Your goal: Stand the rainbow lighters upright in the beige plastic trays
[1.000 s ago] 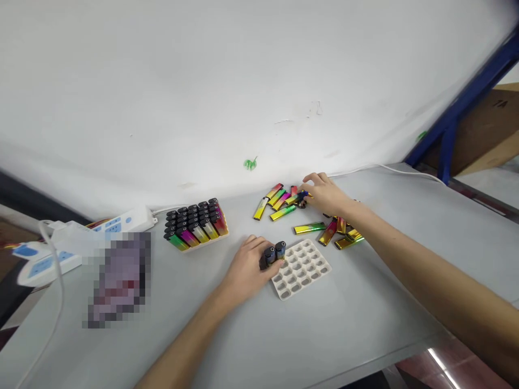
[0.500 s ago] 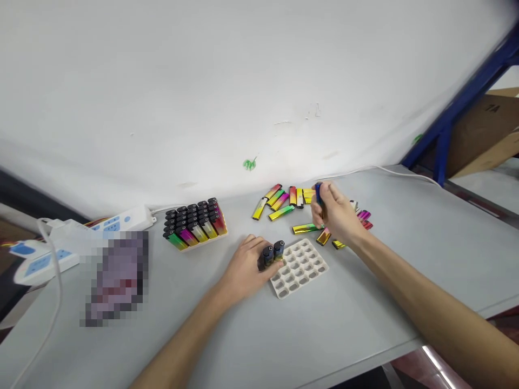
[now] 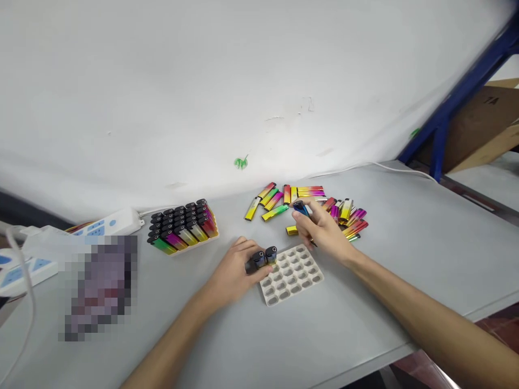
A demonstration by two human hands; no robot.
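Lighters (image 3: pixel 271 254), at least two, clasped in the left grip (image 3: pixel 230 274); one blue lighter (image 3: pixel 300 208) in the right grip (image 3: pixel 327 233).

Tray (image 3: pixel 292 274) partly hidden, purplish object (image 3: pixel 101 283) pixelated

Right hand (image 3: pixel 322 231): one blue, black-topped lighter (image 3: pixel 300 209). Left hand (image 3: pixel 232 272): at least two upright black-capped lighters (image 3: pixel 271 255), beside one white plastic grid tray (image 3: pixel 301 286). Farther left: two white power strips (image 3: pixel 101 229).
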